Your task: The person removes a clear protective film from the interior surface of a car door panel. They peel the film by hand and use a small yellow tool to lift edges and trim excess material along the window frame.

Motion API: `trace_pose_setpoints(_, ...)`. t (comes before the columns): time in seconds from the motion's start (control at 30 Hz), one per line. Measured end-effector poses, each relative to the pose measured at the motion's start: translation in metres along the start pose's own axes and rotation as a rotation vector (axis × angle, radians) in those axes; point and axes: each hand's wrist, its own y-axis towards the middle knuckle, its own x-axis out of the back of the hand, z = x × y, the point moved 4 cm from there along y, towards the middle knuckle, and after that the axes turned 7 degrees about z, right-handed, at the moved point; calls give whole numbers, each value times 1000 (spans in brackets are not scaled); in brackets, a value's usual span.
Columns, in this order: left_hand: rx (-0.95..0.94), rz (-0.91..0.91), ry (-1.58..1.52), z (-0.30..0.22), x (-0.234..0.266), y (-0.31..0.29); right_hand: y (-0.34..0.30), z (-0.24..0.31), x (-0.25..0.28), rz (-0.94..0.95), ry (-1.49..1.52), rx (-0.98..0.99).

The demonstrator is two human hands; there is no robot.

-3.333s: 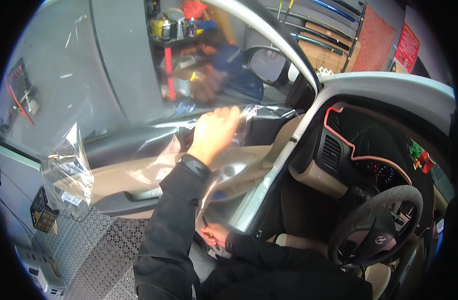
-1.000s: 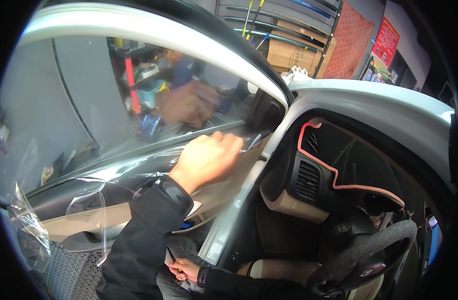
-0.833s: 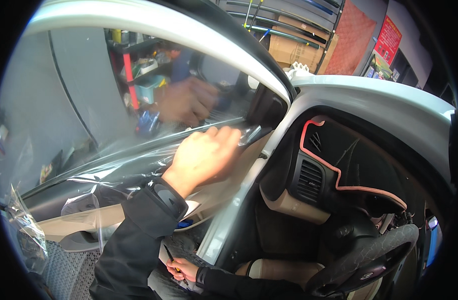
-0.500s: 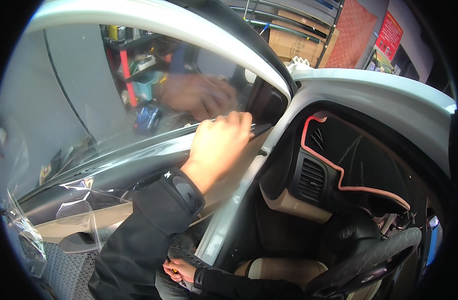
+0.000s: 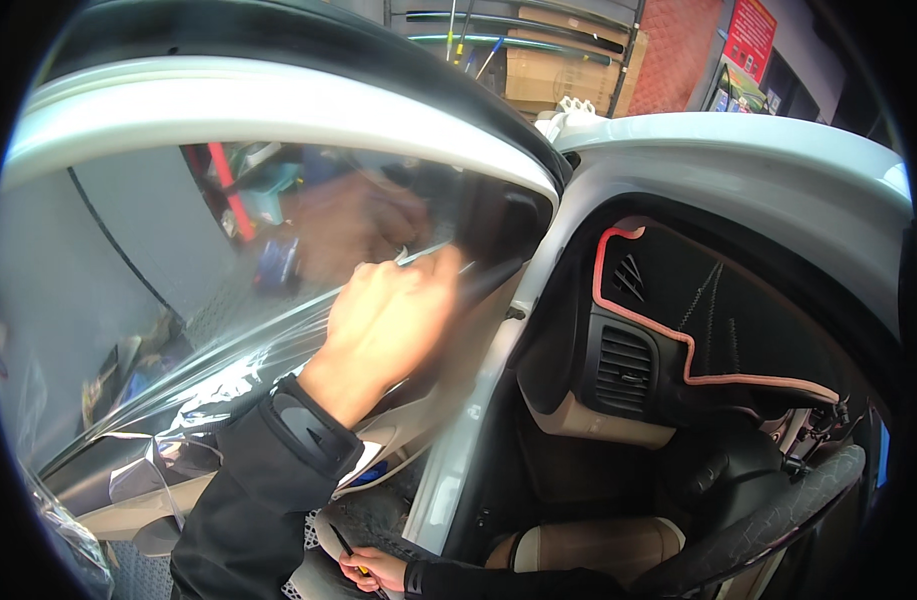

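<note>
My left hand [image 5: 386, 318] is closed at the bottom of the car door's window, pinching clear plastic film [image 5: 213, 400]. Taut creases in the film run from the fingers down toward the lower left. Behind it, the window glass [image 5: 128, 230] reflects the hand. A black band sits on my left wrist over the dark sleeve. Lower down, by my leg, my right hand [image 5: 382, 568] is closed around a slim black-and-yellow tool [image 5: 345, 541]; its exact kind is too small to make out.
The open door's white frame [image 5: 278, 95] arches above. On the right are the dashboard [image 5: 758, 320] with pink-orange trim, an air vent [image 5: 624, 367] and the steering wheel [image 5: 768, 520]. More loose film [image 5: 73, 525] hangs at the lower left. Rods and cardboard [image 5: 558, 75] stand behind.
My left hand has moved left along the window's lower edge and slightly down, and the film now shows stretched creases. The view has shifted a little. My right hand still holds the slim tool.
</note>
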Motion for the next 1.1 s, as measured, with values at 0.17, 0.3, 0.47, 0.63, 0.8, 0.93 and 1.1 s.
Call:
trace_pose_setpoints(0.17, -6, -41, -43, 2, -1, 0, -2, 1, 4, -10, 21, 5)
trace_pose_setpoints(0.3, 7, -33, -58, 3, -1, 0, -8, 6, -1, -4, 18, -1)
trace_pose_setpoints(0.47, -12, -36, -59, 3, 1, -2, -10, 12, -5, 14, 27, -7)
trace_pose_setpoints(0.63, 10, -41, -58, 3, 1, -2, -13, 16, -5, 7, 56, 8)
trace_pose_setpoints(0.8, 15, -62, -55, 3, 1, -1, -15, 19, -8, 31, 90, 19)
trace_pose_setpoints(0.93, 26, -90, -65, 3, 0, -1, -16, 20, -6, 5, 84, 24)
trace_pose_setpoints(1.1, 39, -91, -40, 3, 0, -2, -16, 19, -5, 25, 99, 48)
